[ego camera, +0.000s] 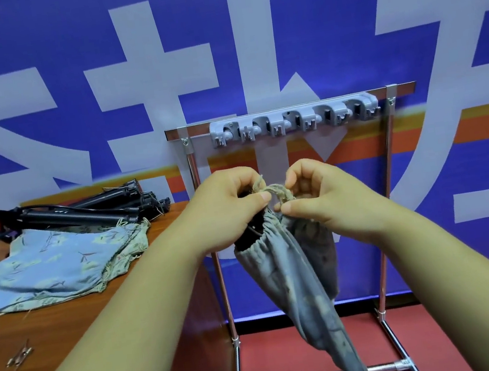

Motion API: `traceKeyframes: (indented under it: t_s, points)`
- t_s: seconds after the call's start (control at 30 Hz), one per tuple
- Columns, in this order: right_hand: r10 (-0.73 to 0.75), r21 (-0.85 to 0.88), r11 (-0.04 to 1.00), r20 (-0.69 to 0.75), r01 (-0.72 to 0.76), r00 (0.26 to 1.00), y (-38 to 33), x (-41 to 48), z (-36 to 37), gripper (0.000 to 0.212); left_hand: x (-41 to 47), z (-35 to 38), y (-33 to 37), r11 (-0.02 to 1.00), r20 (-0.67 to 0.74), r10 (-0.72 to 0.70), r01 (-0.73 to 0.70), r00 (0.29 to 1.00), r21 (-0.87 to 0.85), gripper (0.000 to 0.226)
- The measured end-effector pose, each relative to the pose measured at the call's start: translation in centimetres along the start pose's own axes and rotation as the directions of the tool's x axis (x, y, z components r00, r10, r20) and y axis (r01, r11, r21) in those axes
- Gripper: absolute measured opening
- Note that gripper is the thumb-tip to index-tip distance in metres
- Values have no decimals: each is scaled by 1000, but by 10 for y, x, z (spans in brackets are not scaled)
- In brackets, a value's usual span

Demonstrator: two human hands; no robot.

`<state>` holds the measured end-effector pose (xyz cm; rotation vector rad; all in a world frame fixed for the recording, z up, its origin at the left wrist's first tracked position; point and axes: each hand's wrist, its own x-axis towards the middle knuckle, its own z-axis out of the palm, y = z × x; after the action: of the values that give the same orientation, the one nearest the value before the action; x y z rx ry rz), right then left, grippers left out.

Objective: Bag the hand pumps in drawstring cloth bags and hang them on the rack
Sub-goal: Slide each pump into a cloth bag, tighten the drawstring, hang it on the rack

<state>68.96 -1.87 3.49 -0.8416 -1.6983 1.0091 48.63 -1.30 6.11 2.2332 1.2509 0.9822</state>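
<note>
A grey drawstring bag (301, 287) hangs in front of the rack (293, 120), its long axis near vertical and its closed end slanting down and to the right. Something dark (249, 236) shows inside its gathered mouth. The left hand (227, 209) and right hand (323, 196) each keep a curled grip pinching the drawstring (275, 192). Left of the rack, black hand pumps (83, 211), blue cloth bags (59, 264) and a metal clip (19, 358) lie on the tabletop (68, 329).

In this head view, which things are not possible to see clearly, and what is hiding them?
Head view, bag: cloth hides its contents; only something dark shows at the mouth.
Head view, cord: left hand and right hand pinch it, covering any knot.
Head view, pumps: piled and overlapping, so no sure count.
Head view, metal piece on the table: too blurred to identify.
</note>
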Motion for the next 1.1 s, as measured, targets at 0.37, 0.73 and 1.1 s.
traceKeyframes:
  t_s: [0.37,0.73,1.1]
  points:
    - [-104,113,988,-58,110,993,22,45,9,26,31,-18,-16,994,-107,-34,44,994,99,16]
    - [-128,-137,987,-301,90,945,49,170,16,14,122,-56,-65,960,-217,-138,185,966,212,15]
    - [-194,-365,931,-448,19,873,87,279,38,16,217,-82,-127,909,-269,-209,288,940,300,16]
